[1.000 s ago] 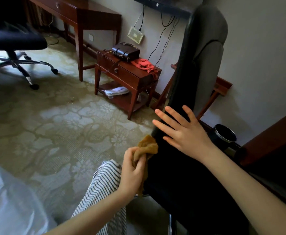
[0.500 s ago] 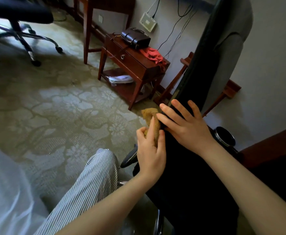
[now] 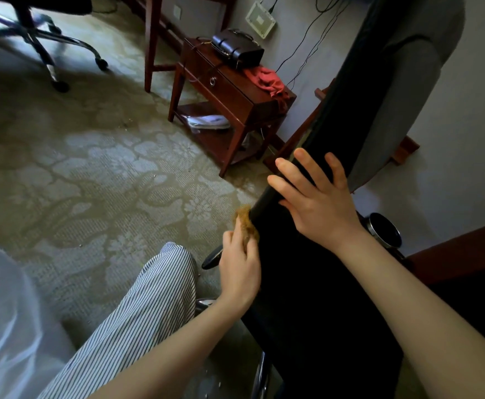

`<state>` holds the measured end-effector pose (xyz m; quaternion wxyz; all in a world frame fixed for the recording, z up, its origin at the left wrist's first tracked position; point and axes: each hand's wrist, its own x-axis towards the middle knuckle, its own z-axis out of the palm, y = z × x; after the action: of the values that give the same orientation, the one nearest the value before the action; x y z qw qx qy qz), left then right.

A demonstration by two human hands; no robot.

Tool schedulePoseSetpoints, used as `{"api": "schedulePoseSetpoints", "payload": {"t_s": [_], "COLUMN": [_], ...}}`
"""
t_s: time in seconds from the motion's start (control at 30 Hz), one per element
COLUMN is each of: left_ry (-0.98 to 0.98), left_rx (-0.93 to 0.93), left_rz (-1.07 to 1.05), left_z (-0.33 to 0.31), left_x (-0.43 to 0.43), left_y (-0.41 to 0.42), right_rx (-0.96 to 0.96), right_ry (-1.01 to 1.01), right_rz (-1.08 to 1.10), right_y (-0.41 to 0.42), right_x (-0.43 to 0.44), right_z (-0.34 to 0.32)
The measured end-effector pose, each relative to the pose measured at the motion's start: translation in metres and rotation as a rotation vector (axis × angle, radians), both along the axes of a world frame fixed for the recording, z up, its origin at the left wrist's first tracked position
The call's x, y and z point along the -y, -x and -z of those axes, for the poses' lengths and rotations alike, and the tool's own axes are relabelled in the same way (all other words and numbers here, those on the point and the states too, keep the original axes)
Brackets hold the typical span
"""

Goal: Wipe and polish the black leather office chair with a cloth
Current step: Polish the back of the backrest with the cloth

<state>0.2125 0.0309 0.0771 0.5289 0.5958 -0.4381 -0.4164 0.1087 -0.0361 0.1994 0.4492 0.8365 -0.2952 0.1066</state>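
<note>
The black leather office chair fills the right half of the view, its backrest running up to the top right with a grey rear shell. My left hand holds a bunched tan cloth against the chair's left side edge, fingers curled round it. My right hand lies flat on the black leather just above, fingers straight and spread, reaching over the edge.
A dark wooden side table with a black bag and a red cloth stands by the wall. Another office chair's wheeled base is at top left. A round metal bin sits behind the chair. My striped trouser leg is below.
My left hand with the cloth slid up along the chair's edge, then back down below my right hand. My right hand stayed pressed flat on the leather.
</note>
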Motion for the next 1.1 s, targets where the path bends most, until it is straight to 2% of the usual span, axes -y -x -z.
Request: {"api": "schedulePoseSetpoints", "payload": {"t_s": [0.1,0.2,0.3,0.43,0.53,0.6,0.67,0.73,0.83,0.93,1.03,1.1], "left_ry": [0.135,0.164,0.135,0.010,-0.099,-0.122,-0.085,-0.068,-0.138,-0.223,-0.252,-0.202], "left_rx": [0.080,0.259,0.365,0.382,0.315,0.228,0.064,-0.143,-0.180,-0.055,-0.153,-0.193], "left_rz": [-0.018,-0.030,-0.009,0.068,0.116,0.166,0.177,0.102,0.030,0.119,0.087,0.052], "left_z": [-0.023,-0.024,-0.004,0.025,0.048,0.062,0.069,0.076,0.088,0.090,0.078,0.060], "left_x": [0.005,0.006,0.002,0.001,-0.001,-0.002,-0.004,-0.006,-0.008,-0.008,-0.011,-0.012], "left_y": [0.004,0.002,-0.003,-0.008,-0.014,-0.018,-0.022,-0.026,-0.033,-0.032,-0.019,-0.010], "right_rx": [-0.003,-0.008,-0.017,-0.014,-0.073,-0.228,-0.405,-0.492,-0.464,-0.423,-0.406,-0.392], "right_ry": [-0.007,-0.013,-0.012,-0.021,-0.024,0.011,0.050,0.011,-0.050,-0.077,-0.105,-0.092], "right_rz": [0.006,0.017,0.029,0.072,0.088,0.049,0.049,0.089,0.110,0.112,0.123,0.107], "right_y": [-0.001,-0.002,-0.002,-0.006,-0.012,-0.014,-0.019,-0.021,-0.021,-0.019,-0.022,-0.023], "right_x": [0.000,-0.003,-0.006,-0.010,-0.017,-0.025,-0.034,-0.037,-0.033,-0.031,-0.032,-0.029], "right_z": [0.000,-0.001,-0.001,0.002,0.004,0.012,0.026,0.041,0.051,0.052,0.053,0.054]}}
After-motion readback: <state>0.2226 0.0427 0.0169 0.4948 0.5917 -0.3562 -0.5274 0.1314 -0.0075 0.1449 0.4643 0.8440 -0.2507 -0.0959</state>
